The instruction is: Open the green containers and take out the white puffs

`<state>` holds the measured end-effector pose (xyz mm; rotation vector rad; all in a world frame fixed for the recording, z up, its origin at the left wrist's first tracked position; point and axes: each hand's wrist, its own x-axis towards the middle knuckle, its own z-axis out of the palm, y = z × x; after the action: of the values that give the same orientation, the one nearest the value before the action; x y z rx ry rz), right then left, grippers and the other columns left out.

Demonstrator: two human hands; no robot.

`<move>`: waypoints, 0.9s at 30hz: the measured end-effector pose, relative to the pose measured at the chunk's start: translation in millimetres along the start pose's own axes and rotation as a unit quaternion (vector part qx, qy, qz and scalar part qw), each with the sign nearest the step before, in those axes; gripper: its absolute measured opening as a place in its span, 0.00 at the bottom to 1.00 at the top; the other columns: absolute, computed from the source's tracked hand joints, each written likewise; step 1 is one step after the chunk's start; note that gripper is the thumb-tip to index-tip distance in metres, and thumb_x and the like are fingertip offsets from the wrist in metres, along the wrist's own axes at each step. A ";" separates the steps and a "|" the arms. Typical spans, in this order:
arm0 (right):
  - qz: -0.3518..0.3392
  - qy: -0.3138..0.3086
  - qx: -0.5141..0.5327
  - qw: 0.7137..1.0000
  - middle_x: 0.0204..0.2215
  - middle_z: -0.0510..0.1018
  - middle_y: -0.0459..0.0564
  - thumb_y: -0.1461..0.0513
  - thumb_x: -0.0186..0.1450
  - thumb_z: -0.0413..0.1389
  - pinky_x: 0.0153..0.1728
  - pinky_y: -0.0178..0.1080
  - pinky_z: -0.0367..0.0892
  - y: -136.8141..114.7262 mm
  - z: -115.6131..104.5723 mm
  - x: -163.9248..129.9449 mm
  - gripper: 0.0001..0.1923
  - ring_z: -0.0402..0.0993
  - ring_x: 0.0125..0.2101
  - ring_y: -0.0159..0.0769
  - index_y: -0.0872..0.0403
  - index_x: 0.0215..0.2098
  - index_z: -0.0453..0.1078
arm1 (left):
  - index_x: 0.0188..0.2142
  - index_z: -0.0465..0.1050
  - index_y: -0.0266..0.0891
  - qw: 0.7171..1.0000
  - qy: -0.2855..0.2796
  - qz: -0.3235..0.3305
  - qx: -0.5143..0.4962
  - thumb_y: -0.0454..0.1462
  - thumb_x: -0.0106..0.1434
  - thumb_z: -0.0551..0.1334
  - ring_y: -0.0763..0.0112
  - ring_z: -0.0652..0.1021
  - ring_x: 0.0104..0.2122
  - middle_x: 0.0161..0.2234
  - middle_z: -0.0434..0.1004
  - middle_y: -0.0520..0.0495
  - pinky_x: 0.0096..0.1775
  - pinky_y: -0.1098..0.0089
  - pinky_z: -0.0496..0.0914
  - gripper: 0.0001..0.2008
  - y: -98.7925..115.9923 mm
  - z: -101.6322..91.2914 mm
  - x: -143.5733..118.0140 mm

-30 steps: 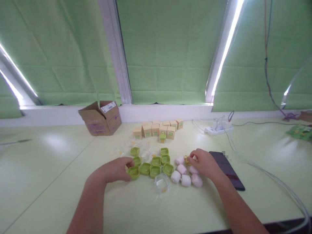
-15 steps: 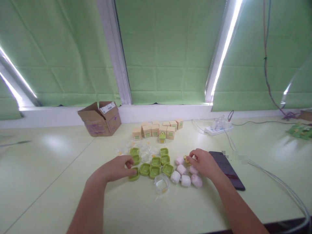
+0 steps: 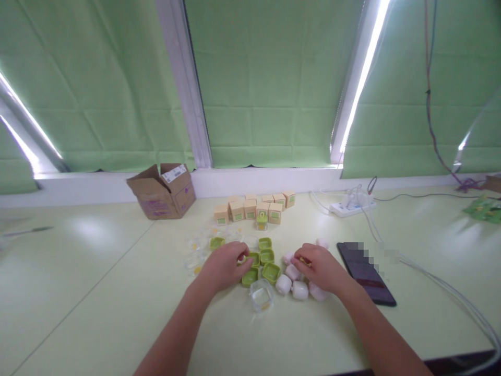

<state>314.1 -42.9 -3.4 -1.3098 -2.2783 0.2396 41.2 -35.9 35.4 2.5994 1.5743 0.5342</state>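
Observation:
My left hand [image 3: 225, 265] hovers over or touches the left side of the small green square trays [image 3: 271, 272], its fingers curled and a gap between thumb and forefinger. It hides some of the trays. My right hand [image 3: 321, 266] is over the cluster of small pink and white rounded pieces [image 3: 300, 290]. Its fingertips pinch a small yellow piece [image 3: 304, 260], mostly hidden by the fingers. Between the hands, nearer me, lies a clear square cover [image 3: 261, 296]. More clear covers [image 3: 194, 259] lie beyond and left of my left hand.
Small tan boxes [image 3: 236, 211] stand in rows at the back, with a green-lidded clear container [image 3: 262, 221] before them. An open cardboard box [image 3: 166, 196] is at back left. A dark tablet [image 3: 366, 274], power strip [image 3: 352, 209] and cables [image 3: 442, 284] lie to the right.
My left hand has moved right, from the leftmost green trays to the middle ones. My right hand has shifted slightly left and closed in on the yellow piece, uncovering a pink piece behind it.

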 end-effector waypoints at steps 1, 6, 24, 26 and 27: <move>0.000 -0.001 0.000 1.000 0.24 0.70 0.47 0.59 0.66 0.49 0.31 0.34 0.57 -1.0 -0.2 0.0 0.13 0.66 0.28 0.32 0.54 0.27 0.70 | 0.28 0.67 0.39 1.000 0.006 0.013 -0.006 0.41 0.60 0.56 0.71 0.69 0.27 0.26 0.69 0.51 0.30 0.72 0.59 0.08 5.8 2.6 1.3; 0.006 -0.003 -0.006 1.000 0.24 0.70 0.47 0.59 0.66 0.49 0.32 0.34 0.57 -4.0 -1.0 0.5 0.14 0.66 0.28 0.32 0.54 0.27 0.70 | 0.28 0.67 0.39 0.999 0.019 0.025 -0.035 0.41 0.61 0.55 0.70 0.70 0.29 0.27 0.70 0.50 0.33 0.72 0.62 0.09 17.0 4.2 12.5; -0.002 0.012 -0.002 1.000 0.23 0.69 0.47 0.59 0.66 0.49 0.32 0.34 0.58 -3.5 -1.1 0.9 0.14 0.65 0.28 0.32 0.54 0.24 0.68 | 0.34 0.75 0.36 0.988 -0.032 -0.092 0.117 0.53 0.59 0.53 0.54 0.76 0.37 0.35 0.77 0.37 0.39 0.60 0.68 0.23 4.4 32.0 107.9; -0.003 0.013 0.000 1.000 0.24 0.69 0.47 0.59 0.66 0.49 0.32 0.35 0.58 -3.2 -1.2 1.1 0.14 0.66 0.28 0.33 0.54 0.25 0.68 | 0.37 0.75 0.35 0.985 -0.037 -0.118 0.124 0.55 0.58 0.53 0.51 0.76 0.39 0.37 0.77 0.35 0.40 0.58 0.68 0.26 -3.1 37.1 121.7; -0.003 0.013 0.000 1.000 0.24 0.70 0.47 0.59 0.66 0.49 0.32 0.35 0.58 -3.1 -1.3 1.2 0.14 0.66 0.28 0.33 0.54 0.25 0.69 | 0.38 0.75 0.35 0.983 -0.038 -0.129 0.126 0.56 0.57 0.53 0.49 0.76 0.40 0.38 0.77 0.34 0.40 0.57 0.68 0.28 -6.3 39.1 127.6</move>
<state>311.9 -43.6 -0.6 -1.2975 -2.2609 0.2202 101.9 83.1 30.8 2.4839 2.0299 0.2245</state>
